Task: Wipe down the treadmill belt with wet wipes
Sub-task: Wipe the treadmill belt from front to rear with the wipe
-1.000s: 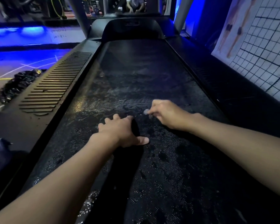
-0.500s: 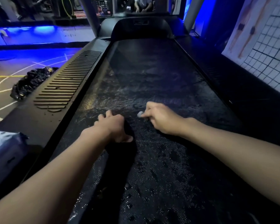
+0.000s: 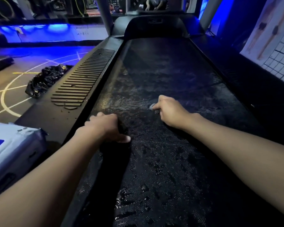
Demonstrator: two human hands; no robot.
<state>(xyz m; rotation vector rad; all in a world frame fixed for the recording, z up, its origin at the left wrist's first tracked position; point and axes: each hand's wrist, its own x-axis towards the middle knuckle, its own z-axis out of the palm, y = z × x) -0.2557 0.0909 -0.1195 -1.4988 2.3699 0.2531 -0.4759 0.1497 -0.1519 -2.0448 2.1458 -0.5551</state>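
The black treadmill belt [image 3: 162,71] runs away from me, wet and streaked, with water drops on its near part. My left hand [image 3: 105,126] rests palm down on the belt by its left edge, thumb stretched out to the right, holding nothing. Further right and slightly farther away, my right hand [image 3: 169,110] grips a small crumpled grey wet wipe [image 3: 152,106] and presses it onto the belt. Most of the wipe is hidden under the fingers.
A pack of wet wipes [image 3: 11,145] lies at the lower left beside the ribbed left side rail [image 3: 82,84]. A crumpled black plastic bag [image 3: 46,79] sits on the floor. The right side rail [image 3: 252,89] borders a wall poster [image 3: 277,43]. The motor cover [image 3: 154,27] closes the far end.
My left hand has slid left to the belt's left edge. My right hand stays in mid-belt with the wipe. My view has turned left, showing more of the wipes pack.
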